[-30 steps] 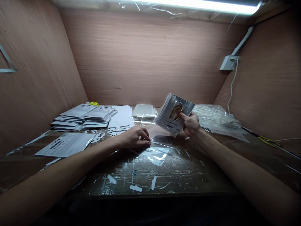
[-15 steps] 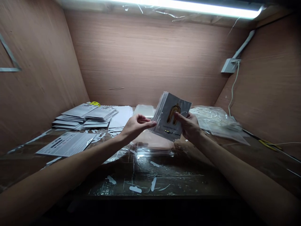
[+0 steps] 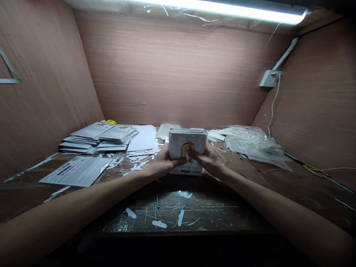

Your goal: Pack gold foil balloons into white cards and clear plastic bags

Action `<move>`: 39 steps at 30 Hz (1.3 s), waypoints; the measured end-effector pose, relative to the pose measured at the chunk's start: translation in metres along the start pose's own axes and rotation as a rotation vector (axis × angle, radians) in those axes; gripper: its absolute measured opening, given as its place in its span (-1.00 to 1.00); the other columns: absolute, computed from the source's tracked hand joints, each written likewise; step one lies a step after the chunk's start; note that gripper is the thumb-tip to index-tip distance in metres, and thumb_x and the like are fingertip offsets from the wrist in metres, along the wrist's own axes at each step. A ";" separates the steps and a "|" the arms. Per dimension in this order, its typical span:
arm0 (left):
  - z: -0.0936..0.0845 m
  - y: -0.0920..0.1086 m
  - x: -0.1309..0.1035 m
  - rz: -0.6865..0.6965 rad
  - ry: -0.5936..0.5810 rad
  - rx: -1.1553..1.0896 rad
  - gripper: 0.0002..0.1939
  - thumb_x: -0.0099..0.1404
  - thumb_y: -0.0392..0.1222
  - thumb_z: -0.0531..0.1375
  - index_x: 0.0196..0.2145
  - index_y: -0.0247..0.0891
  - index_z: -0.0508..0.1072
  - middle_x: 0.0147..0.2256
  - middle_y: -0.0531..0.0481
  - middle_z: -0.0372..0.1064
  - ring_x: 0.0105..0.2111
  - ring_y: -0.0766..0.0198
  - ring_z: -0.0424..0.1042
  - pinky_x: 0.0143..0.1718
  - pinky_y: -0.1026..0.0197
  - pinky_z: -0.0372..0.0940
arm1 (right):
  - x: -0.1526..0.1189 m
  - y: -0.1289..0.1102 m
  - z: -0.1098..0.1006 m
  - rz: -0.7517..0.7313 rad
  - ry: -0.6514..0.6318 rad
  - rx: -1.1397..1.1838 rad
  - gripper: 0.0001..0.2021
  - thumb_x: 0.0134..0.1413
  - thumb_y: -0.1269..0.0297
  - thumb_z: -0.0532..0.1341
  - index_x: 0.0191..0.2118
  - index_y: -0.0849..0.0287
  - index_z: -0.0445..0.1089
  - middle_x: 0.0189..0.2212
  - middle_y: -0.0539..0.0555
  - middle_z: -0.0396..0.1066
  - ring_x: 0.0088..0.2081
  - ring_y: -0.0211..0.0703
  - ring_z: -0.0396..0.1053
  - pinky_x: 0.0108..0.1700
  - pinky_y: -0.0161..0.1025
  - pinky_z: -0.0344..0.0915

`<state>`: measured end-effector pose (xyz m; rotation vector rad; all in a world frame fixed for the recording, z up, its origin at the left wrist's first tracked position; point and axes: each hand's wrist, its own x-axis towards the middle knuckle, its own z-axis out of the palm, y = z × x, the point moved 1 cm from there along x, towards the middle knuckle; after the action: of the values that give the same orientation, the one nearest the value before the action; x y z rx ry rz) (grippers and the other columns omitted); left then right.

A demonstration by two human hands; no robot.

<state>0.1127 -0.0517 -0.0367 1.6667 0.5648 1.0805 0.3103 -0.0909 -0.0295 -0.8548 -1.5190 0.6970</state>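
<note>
A stack of foil balloon packets [image 3: 178,139] stands upright between my hands, its lower edge at or near the tabletop. The front packet shows a gold curved balloon and upside-down lettering. My left hand [image 3: 164,160] grips the stack's left side, thumb across the front. From the right, my right hand [image 3: 208,158] clasps it in the same way, its thumb over the gold picture. The fingers behind the stack are hidden.
Piles of printed cards [image 3: 91,133] and white sheets [image 3: 141,139] lie at the left, with one bagged card [image 3: 76,170] nearer me. Clear plastic bags [image 3: 250,139] lie right. Small white hang tabs [image 3: 159,224] are scattered in front. Yellow-handled pliers or cutters [image 3: 314,170] lie far right.
The stack has come down and left, from tilted to upright. My left hand, which only touched its edge with the fingertips, now grips its side.
</note>
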 end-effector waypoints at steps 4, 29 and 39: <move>-0.001 0.000 -0.003 0.007 -0.026 0.003 -0.34 0.06 -0.20 0.48 0.08 -0.21 0.33 0.03 -0.17 0.40 0.06 -0.04 0.41 0.07 -0.10 0.37 | 0.004 0.007 -0.012 -0.016 -0.159 -0.097 -0.46 -0.12 0.01 0.50 -0.04 0.09 0.40 -0.17 0.14 0.48 -0.16 0.03 0.47 -0.09 0.07 0.54; 0.015 0.057 -0.020 -0.114 0.000 -0.157 -0.42 0.19 -0.08 0.41 0.09 -0.32 0.38 -0.05 -0.26 0.54 -0.10 -0.08 0.56 -0.04 -0.15 0.46 | 0.001 -0.033 -0.006 0.215 -0.112 0.216 -0.47 -0.11 0.11 0.51 -0.03 0.10 0.37 -0.22 0.10 0.55 -0.30 -0.04 0.52 -0.25 -0.07 0.56; 0.005 0.046 -0.017 -0.261 -0.121 -0.243 -0.41 -0.05 -0.33 0.51 -0.02 -0.39 0.53 -0.11 -0.28 0.58 -0.14 -0.02 0.59 0.04 -0.11 0.44 | 0.001 -0.030 0.002 0.221 -0.029 0.254 -0.45 -0.11 0.11 0.49 -0.01 0.13 0.34 -0.11 0.18 0.56 -0.19 0.09 0.55 -0.16 0.07 0.59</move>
<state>0.1029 -0.0845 -0.0007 1.3925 0.5330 0.8185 0.3048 -0.1065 -0.0048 -0.8266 -1.3378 1.0446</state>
